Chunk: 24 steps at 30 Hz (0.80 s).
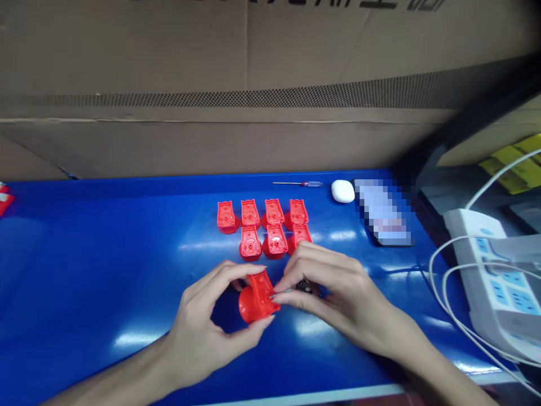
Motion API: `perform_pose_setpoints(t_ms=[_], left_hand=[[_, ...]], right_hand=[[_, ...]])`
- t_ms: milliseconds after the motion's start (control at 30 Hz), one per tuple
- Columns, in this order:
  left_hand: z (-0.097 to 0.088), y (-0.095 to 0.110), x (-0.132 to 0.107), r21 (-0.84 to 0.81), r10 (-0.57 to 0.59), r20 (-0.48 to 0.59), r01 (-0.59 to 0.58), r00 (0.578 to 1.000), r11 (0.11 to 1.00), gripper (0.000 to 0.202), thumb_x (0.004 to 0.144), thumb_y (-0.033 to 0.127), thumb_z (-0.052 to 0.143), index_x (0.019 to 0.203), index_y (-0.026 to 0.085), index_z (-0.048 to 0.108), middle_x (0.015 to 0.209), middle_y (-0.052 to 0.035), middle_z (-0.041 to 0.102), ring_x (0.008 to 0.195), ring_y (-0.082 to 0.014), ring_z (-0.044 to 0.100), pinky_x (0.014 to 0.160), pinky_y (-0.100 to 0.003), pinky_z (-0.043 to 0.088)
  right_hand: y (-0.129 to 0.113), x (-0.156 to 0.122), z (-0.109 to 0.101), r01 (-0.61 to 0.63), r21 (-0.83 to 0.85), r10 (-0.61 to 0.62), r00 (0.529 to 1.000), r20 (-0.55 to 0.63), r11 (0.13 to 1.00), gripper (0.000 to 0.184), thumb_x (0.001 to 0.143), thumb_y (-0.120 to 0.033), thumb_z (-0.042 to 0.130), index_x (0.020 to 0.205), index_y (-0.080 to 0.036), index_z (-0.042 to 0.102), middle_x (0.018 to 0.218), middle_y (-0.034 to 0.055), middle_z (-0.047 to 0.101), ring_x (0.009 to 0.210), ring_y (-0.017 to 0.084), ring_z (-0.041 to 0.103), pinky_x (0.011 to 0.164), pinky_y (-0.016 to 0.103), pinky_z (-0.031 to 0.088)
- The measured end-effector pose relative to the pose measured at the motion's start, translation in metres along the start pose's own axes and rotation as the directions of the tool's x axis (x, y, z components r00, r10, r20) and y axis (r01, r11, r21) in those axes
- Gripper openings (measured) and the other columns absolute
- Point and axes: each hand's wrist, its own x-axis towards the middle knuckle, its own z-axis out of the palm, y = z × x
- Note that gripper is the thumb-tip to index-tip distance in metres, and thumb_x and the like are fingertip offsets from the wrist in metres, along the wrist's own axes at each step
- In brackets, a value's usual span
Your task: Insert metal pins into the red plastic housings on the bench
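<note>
Left grip (203, 322): clenched, your fingers and thumb closed around the red plastic housing (258, 299), which you hold just above the bench at about 12 o'clock from your left wrist, its rounded dome facing 9 o'clock.

Right grip (338, 299): pinching a small dark part (304, 286), mostly hidden by your fingers. A thin metal shaft (284, 291) runs from it to the housing; you cannot tell exactly what the part is.

Nearby parts: seven red housings (274, 241) lie in two rows on the blue bench (88, 270), at 12 o'clock from your hands. The nearest sit just beyond your right fingers.

Rest: at 1 o'clock lie a small screwdriver (298, 183), a white earbud case (342, 191) and a pixelated flat object (382, 211). A white power strip (492, 282) and its cables (439, 282) sit at 3 o'clock, below a cardboard box (211, 67).

Risk: the metal shaft could slip under uneven pressure and jab your left fingers. A loosened pinch could drop the small dark part, and a dropped housing could roll on its dome. Your right knuckles could nudge the rows.
</note>
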Motion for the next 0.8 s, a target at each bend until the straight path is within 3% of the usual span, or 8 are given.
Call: perform_pose_setpoints(t_ms=[800], left_hand=[[0.0001,-0.0001,-0.0031,-0.007,-0.03,-0.015,0.03,0.999,1.0,0.056,0.087,0.018,0.085,0.139,0.027,0.065,0.108,-0.0018,0.075,0.091,-0.0168,0.072,0.084,-0.031,0.061]], right_hand=[[-0.0017,0.0006,-0.0002,-0.002,-0.011,0.001,0.999,-0.035,1.0,0.005,0.106,-0.024,0.076,0.11,-0.021,0.076,0.097,0.002,0.074,0.086,0.016,0.063,0.077,0.031,0.049]])
